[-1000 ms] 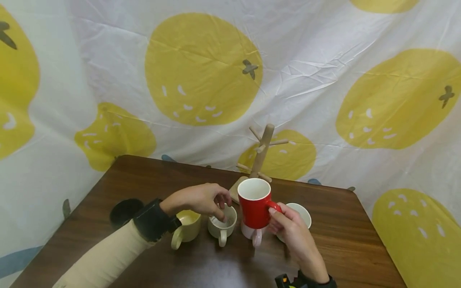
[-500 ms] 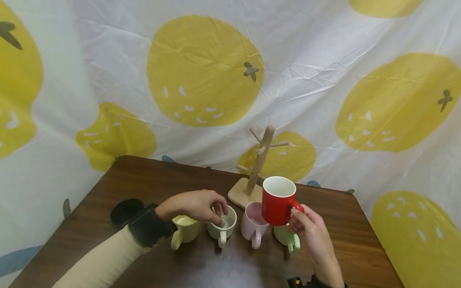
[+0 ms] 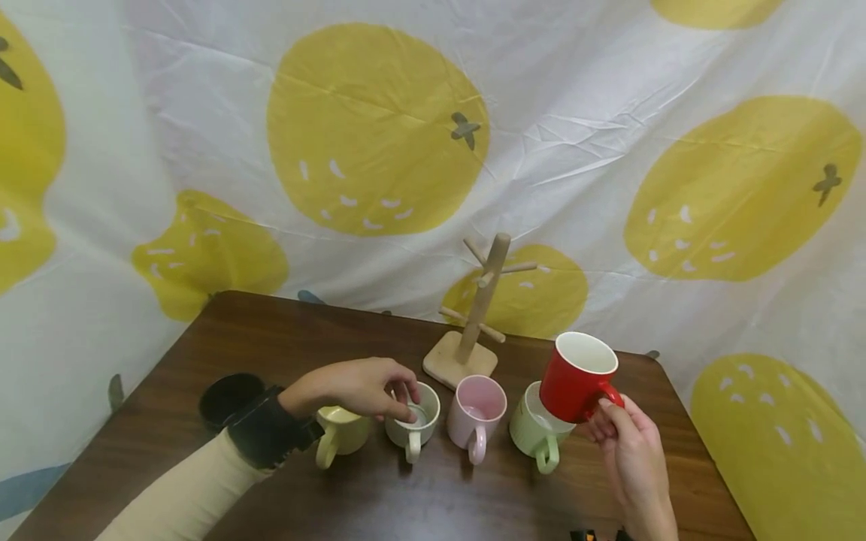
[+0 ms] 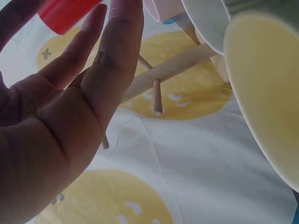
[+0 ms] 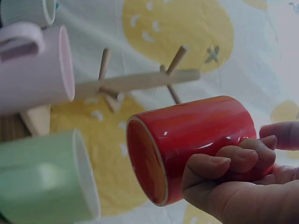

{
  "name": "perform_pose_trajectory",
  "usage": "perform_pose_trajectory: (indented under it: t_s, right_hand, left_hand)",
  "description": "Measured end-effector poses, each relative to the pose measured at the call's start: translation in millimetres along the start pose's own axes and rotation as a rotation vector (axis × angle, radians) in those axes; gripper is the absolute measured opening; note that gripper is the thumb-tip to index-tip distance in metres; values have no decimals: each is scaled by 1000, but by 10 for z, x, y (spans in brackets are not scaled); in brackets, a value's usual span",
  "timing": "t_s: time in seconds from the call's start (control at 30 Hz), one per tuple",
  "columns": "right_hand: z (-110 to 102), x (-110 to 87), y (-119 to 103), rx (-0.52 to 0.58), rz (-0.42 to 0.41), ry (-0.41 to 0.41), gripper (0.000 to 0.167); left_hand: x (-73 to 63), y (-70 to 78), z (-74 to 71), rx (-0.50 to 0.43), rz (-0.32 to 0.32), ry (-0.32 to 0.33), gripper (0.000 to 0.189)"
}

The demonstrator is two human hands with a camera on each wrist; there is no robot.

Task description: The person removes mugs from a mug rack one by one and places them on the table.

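A red mug (image 3: 575, 383) with a white inside is up in the air at the right, above and just behind the green mug (image 3: 534, 432). My right hand (image 3: 632, 443) grips its handle; in the right wrist view the fingers (image 5: 238, 161) lie against the red wall. Over the white mug (image 3: 414, 430) hovers my left hand (image 3: 361, 389), its fingers loosely bent and holding nothing. Partly behind the left wrist stands a yellow mug (image 3: 348, 432). Between the white and green mugs is a pink mug (image 3: 473, 417). The standing mugs' handles point toward me.
Behind the row of mugs stands a wooden mug tree (image 3: 482, 300) with bare pegs on a square base. A round black object (image 3: 228, 394) lies at the left, partly covered by the left wrist. A lemon-print cloth (image 3: 555, 83) hangs behind the brown table (image 3: 318, 500).
My right hand has carried the red mug rightward, from in front of the mug tree and over the pink mug to above the green mug. The left hand has stayed nearly still over the white mug.
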State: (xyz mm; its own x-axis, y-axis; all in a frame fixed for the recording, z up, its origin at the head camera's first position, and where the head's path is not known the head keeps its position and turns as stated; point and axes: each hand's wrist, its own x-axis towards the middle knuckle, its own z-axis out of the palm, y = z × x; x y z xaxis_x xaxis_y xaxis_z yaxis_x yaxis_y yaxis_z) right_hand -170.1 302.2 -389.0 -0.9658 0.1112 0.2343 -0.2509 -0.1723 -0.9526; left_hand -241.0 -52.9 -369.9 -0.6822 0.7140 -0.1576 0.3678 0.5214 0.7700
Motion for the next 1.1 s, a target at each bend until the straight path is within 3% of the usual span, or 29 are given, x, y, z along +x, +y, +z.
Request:
perform_pose_trajectory:
  t_s: [0.37,0.83,1.1]
  right_hand:
    - [-250,-42,100,47,4,119,31]
    - [-452,-75,174,201,-99,95,31]
    - [-572,-102,245,251,-93,117,31]
  left_hand:
    - [-48,-32,-12,-6,-9,-7,23]
    - [-146,-132,37,-11,4,-7,16]
    - [-260,-156,124,-11,44,7,15]
